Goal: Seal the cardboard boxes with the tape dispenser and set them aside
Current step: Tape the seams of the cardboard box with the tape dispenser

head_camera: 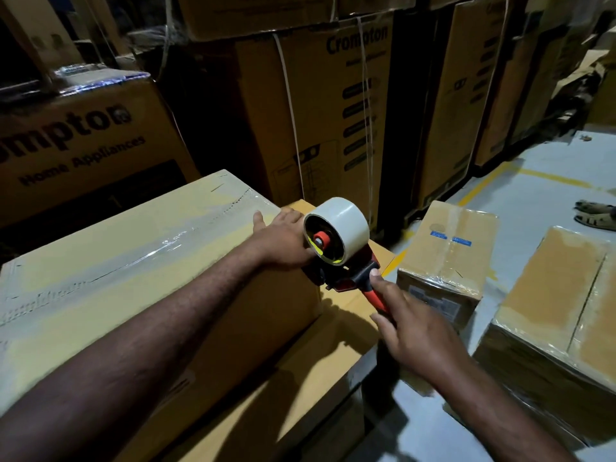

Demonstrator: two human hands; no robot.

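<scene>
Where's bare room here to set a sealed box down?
Free: grey floor between the yellow floor line, the pair of sandals and the small taped cardboard carton; also the large cardboard box top, left of the left hand. Tight: gap between that carton and the brown box at right.

Tall printed cartons (320, 105) stand stacked along the back — white straps (289, 105) run down one. A yellow line (480, 190) marks the grey floor (546, 155) — sandals (596, 215) lie at the right edge.
</scene>
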